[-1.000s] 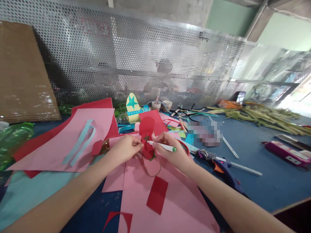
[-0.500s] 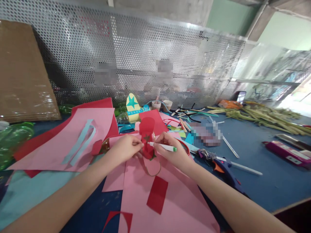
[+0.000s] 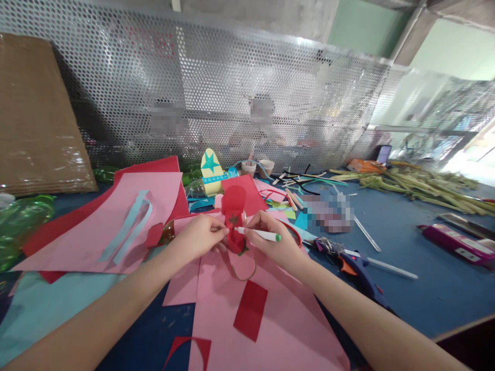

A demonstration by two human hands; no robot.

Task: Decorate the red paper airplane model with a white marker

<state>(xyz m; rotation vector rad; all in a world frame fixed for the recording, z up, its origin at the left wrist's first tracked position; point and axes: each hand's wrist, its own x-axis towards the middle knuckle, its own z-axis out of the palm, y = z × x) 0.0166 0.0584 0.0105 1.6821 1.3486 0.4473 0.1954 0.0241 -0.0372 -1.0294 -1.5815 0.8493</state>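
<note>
My right hand (image 3: 270, 238) is closed around a white marker (image 3: 261, 234) with a green end, its tip at a red paper piece (image 3: 235, 238). A dark green star (image 3: 233, 219) shows on that red piece, and a rounded red shape (image 3: 234, 200) stands just behind it. The fingers of my left hand (image 3: 204, 234) pinch the left edge of the red piece. Below both hands lie large pink sheets (image 3: 286, 319) with a loose red rectangle (image 3: 250, 310) on top. A thin curved edge hangs under the red piece.
A blue glue gun (image 3: 363, 275) lies right of my right hand, near clear glue sticks (image 3: 367, 234). Further right is a purple box cutter (image 3: 456, 245). Pink and red sheets with light blue strips (image 3: 129, 221) lie left. Paper cups (image 3: 266, 167) stand behind.
</note>
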